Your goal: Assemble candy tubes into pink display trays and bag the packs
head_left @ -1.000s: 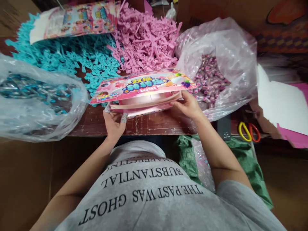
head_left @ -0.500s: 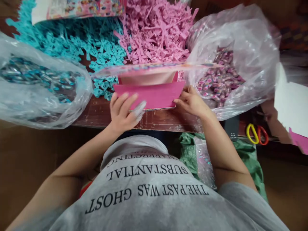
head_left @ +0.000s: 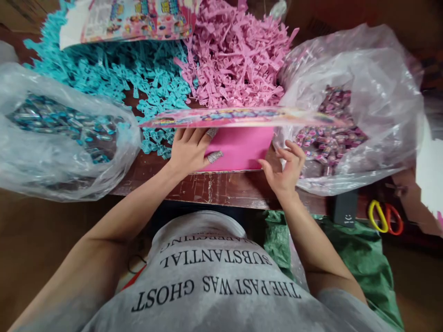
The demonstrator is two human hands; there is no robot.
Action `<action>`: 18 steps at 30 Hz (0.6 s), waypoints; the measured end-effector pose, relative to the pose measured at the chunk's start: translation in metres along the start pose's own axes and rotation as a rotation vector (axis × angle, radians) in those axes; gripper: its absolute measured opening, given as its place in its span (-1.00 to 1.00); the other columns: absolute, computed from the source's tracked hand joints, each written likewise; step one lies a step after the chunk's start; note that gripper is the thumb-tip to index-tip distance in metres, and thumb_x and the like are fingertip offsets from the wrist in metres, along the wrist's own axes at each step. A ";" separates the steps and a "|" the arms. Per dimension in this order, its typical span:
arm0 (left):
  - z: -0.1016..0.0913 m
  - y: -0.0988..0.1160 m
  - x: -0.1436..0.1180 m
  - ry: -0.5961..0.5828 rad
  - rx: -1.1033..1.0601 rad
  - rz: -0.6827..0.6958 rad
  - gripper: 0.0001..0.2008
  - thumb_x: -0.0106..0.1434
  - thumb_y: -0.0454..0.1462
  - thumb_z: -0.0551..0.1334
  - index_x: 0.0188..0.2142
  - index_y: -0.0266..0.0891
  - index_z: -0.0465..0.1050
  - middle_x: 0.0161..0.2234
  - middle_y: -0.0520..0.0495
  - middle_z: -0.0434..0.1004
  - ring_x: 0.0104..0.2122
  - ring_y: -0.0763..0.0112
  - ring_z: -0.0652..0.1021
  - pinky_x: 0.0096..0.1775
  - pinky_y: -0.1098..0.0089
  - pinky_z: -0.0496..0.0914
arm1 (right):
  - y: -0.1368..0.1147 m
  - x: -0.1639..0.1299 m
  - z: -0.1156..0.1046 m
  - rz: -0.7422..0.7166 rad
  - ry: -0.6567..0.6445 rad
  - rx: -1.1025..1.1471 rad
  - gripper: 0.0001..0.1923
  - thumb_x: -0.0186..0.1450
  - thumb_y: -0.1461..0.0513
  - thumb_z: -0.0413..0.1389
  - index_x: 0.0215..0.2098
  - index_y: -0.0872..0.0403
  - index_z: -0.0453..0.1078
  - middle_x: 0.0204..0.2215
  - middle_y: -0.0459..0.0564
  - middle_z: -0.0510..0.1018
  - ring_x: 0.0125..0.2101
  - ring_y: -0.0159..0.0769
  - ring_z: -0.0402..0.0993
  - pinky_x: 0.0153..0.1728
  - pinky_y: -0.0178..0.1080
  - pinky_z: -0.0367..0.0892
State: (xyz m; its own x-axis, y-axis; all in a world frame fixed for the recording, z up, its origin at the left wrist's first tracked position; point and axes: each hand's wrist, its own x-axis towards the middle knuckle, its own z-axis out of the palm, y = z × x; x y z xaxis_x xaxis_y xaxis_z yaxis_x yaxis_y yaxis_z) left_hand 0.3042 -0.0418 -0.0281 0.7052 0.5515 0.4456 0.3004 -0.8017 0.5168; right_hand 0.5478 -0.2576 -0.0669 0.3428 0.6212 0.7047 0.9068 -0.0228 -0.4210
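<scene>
Head view: pink cardboard box (head_left: 242,147) at the centre of the frame, between two hands.
The left hand (head_left: 189,150) lies over its pink face, thumb spread, some fingertips hidden behind the printed panel (head_left: 221,117); the right hand (head_left: 285,170), fingers parted and pinching nothing, is at the right edge, contact unclear. Flat, even pressure should best avoid creasing the card.

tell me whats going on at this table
Someone in a grey lettered T-shirt is handling a bright pink cardboard box with a colourful printed panel along its top. The left hand lies spread against its pink face; the right hand is open at the other end, perhaps touching it. Behind lie heaped turquoise plastic pieces and pink plastic pieces, with a clear plastic bag of small shiny pieces on each side.
</scene>
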 end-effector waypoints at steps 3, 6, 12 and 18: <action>0.005 -0.013 0.001 0.142 -0.136 -0.033 -0.16 0.09 0.43 0.34 0.03 -0.19 0.56 0.11 -0.30 0.54 0.35 -0.35 0.37 0.43 -0.24 0.12 | -0.015 0.034 0.011 0.020 -0.193 -0.029 -0.40 0.43 -0.15 0.18 0.25 0.03 0.38 0.17 0.34 0.49 0.25 0.29 0.41 0.28 0.39 0.28; -0.009 -0.030 0.008 0.524 -0.268 -0.038 -0.26 0.33 0.39 0.11 0.14 -0.09 0.46 0.15 -0.23 0.46 0.38 -0.13 0.36 0.43 -0.13 0.20 | -0.029 0.072 0.026 0.037 -0.366 -0.036 -0.42 0.52 -0.15 -0.01 0.23 0.06 0.44 0.19 0.33 0.51 0.29 0.35 0.34 0.31 0.44 0.16; -0.024 -0.069 0.014 0.596 -0.494 -0.251 -0.52 0.45 0.19 0.21 0.13 -0.02 0.43 0.07 -0.10 0.59 0.04 0.21 0.64 0.15 0.09 0.56 | -0.057 0.104 0.034 -0.024 -0.281 -0.089 -0.43 0.53 -0.15 -0.03 0.24 0.02 0.45 0.20 0.28 0.50 0.30 0.32 0.31 0.32 0.43 0.09; 0.013 -0.082 0.022 0.331 -0.859 -0.301 -0.43 0.22 0.25 0.41 -0.07 -0.13 0.58 -0.09 -0.10 0.68 0.05 0.08 0.67 0.11 0.06 0.57 | -0.133 0.109 0.072 -0.108 -0.346 0.075 -0.27 0.43 -0.27 0.08 0.33 0.00 0.37 0.24 0.26 0.47 0.39 0.40 0.17 0.34 0.47 0.09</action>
State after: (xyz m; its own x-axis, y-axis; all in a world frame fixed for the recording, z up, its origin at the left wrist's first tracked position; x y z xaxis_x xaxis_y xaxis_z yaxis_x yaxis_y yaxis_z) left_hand 0.3039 0.0336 -0.0706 0.4191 0.8487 0.3225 -0.2257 -0.2466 0.9425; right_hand 0.4466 -0.1310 0.0248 0.1313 0.8451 0.5183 0.9084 0.1068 -0.4043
